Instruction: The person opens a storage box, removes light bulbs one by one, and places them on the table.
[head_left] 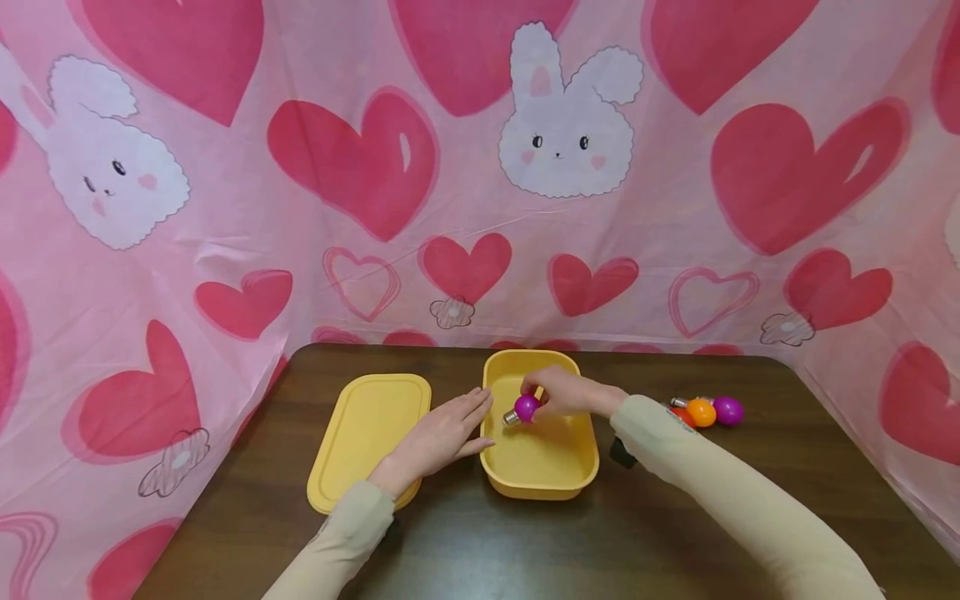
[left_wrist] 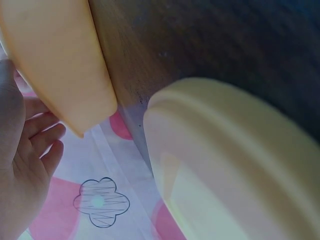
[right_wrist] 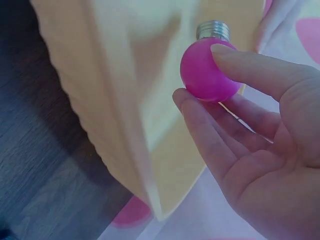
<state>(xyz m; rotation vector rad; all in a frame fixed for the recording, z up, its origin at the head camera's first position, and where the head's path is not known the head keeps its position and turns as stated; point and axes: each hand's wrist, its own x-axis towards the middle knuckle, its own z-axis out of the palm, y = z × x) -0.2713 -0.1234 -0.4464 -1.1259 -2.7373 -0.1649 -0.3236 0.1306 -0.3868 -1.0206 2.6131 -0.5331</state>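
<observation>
A purple light bulb (head_left: pixel 527 407) with a silver screw base is pinched between the thumb and fingers of my right hand (head_left: pixel 564 390), over the inside of a yellow plastic box (head_left: pixel 540 486). In the right wrist view the bulb (right_wrist: pixel 207 70) looks pink, its base pointing away from the palm. My left hand (head_left: pixel 450 427) lies with its fingers fairly straight at the box's left rim. The left wrist view shows those fingers (left_wrist: pixel 47 132) beside the box's outer wall (left_wrist: pixel 60 60).
Left of the box lies a flat yellow lid (head_left: pixel 367 429), partly under my left forearm. To the right, beyond my right sleeve, sit an orange bulb (head_left: pixel 702 412), another purple bulb (head_left: pixel 728 411) and a partly hidden red bulb (head_left: pixel 683 416). A heart-patterned cloth (head_left: pixel 465 200) hangs behind the table.
</observation>
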